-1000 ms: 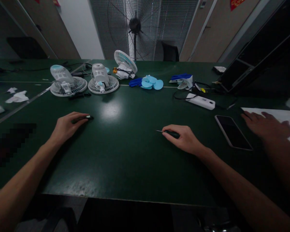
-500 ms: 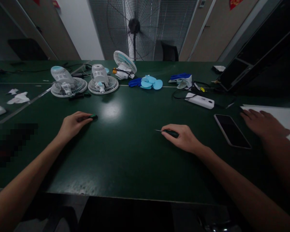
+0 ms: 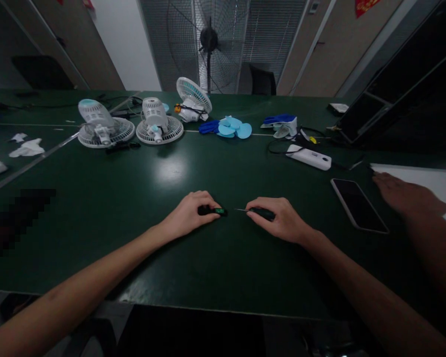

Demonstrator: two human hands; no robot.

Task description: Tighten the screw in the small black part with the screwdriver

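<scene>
Both hands curled, left point(image 3: 189, 213) pinching dark object point(image 3: 220, 211), right point(image 3: 282, 217) gripping screwdriver point(image 3: 263, 213)

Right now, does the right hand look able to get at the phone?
Probably yes: nothing visible stands between the right hand and the phone. But that hand holds a dark-handled tool, and a co-worker's hand is just beyond the phone.

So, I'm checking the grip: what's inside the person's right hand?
A screwdriver: its thin metal shaft and part of its dark handle show. The rest of the handle is covered by the right hand.
</scene>
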